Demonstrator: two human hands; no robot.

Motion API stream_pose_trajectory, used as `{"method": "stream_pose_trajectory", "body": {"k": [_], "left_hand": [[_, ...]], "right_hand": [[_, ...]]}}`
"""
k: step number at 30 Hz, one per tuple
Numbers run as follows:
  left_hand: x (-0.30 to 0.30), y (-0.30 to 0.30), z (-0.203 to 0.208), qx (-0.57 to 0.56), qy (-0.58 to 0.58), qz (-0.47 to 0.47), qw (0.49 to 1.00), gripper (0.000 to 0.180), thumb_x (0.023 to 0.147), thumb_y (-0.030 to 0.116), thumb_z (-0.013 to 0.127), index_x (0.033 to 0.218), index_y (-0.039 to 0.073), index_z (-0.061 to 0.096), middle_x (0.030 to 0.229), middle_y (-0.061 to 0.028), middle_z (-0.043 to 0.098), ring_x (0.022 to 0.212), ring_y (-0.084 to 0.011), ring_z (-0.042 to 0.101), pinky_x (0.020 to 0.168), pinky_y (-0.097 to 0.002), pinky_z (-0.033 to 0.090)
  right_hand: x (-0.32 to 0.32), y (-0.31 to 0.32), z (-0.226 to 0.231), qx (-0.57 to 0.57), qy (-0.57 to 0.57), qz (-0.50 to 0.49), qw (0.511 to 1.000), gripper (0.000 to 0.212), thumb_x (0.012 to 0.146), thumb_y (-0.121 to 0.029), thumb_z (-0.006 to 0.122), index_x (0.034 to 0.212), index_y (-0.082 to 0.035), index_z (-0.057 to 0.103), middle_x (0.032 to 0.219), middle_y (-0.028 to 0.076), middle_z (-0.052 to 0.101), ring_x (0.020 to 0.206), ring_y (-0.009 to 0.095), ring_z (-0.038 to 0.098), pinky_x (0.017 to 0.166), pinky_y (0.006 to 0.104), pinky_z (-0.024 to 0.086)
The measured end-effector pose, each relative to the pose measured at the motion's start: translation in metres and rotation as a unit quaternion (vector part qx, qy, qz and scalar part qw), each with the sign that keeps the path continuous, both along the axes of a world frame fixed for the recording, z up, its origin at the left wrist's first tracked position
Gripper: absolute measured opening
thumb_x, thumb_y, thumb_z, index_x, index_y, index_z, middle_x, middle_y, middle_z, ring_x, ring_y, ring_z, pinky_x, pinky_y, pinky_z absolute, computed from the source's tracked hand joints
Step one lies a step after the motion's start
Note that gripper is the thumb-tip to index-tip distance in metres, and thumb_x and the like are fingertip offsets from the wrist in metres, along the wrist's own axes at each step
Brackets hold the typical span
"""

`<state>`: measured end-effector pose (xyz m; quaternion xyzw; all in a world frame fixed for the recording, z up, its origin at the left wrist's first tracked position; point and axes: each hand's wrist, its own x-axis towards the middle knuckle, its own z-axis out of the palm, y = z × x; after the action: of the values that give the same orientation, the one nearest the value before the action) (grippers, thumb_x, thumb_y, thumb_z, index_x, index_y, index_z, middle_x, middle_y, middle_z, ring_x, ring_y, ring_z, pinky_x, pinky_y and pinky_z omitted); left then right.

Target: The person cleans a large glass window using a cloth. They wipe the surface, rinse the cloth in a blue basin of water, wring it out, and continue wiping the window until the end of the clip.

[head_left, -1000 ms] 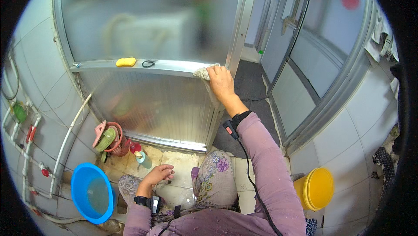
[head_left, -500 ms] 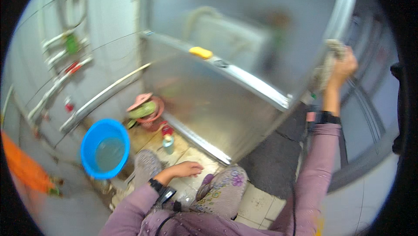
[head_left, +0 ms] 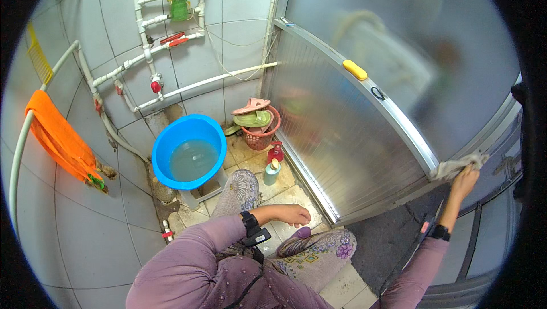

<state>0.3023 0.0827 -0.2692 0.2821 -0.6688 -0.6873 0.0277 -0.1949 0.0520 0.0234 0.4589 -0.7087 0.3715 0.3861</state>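
Observation:
My right hand [head_left: 466, 181] is closed on a wet-looking greyish-white cloth [head_left: 459, 166]. The cloth lies against the metal edge of the frosted door [head_left: 353, 132], close to where its silver crossbar [head_left: 399, 120] ends. Over my lap, near the patterned trouser knees, my left hand [head_left: 293, 215] hangs with its fingers curled in and nothing visible in them. A yellow oval object [head_left: 355, 70], perhaps a sponge or soap, rests on the crossbar beside a small dark ring [head_left: 377, 93].
A blue basin [head_left: 159, 163] of cloudy water stands on a low stool at left. Beyond are a pink basket [head_left: 259, 139] with slippers, a red bottle [head_left: 275, 152] and a pale blue-green bottle [head_left: 272, 172]. White pipes [head_left: 216, 81] line the wall; an orange towel [head_left: 57, 138] hangs left.
My right hand has moved the cloth down along the door's edge, to the level of the crossbar's end. The view has swung left. My left hand stays over my lap.

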Motion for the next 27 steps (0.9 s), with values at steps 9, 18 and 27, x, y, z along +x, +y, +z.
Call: {"method": "stream_pose_trajectory", "body": {"k": [9,18,27], "left_hand": [[0.005,-0.002,0.002,0.01,-0.006,0.021,1.0,0.037,0.093,0.028,0.052,0.121,0.005,0.052,0.103,-0.0045,0.061,0.084,-0.0128,0.06,0.069,-0.0278,0.049],[0.032,-0.008,0.02,0.042,0.113,0.131,0.984,0.053,0.093,0.037,0.053,0.135,0.007,0.04,0.111,-0.0052,0.056,0.092,-0.015,0.059,0.075,-0.0289,0.049],[0.067,-0.013,0.064,0.221,0.361,0.296,0.856,0.053,0.093,0.032,0.055,0.136,0.008,0.036,0.131,-0.0127,0.049,0.112,-0.0269,0.055,0.082,-0.0439,0.054]], "right_hand": [[0.022,0.004,-0.098,0.009,-0.068,0.031,0.997,0.032,0.089,-0.012,0.04,0.077,0.016,0.052,0.087,0.031,0.051,0.084,0.044,0.048,0.078,0.0494,0.037],[0.162,0.026,-0.015,-0.2,-0.168,0.273,0.926,0.029,0.084,-0.007,0.049,0.11,0.003,0.056,0.113,0.018,0.057,0.093,0.031,0.058,0.083,0.0395,0.046],[0.4,0.022,-0.161,0.419,-0.476,0.565,0.528,0.069,0.086,-0.022,0.062,0.143,-0.004,0.027,0.138,0.016,0.04,0.121,0.025,0.046,0.089,0.0325,0.046]]}}
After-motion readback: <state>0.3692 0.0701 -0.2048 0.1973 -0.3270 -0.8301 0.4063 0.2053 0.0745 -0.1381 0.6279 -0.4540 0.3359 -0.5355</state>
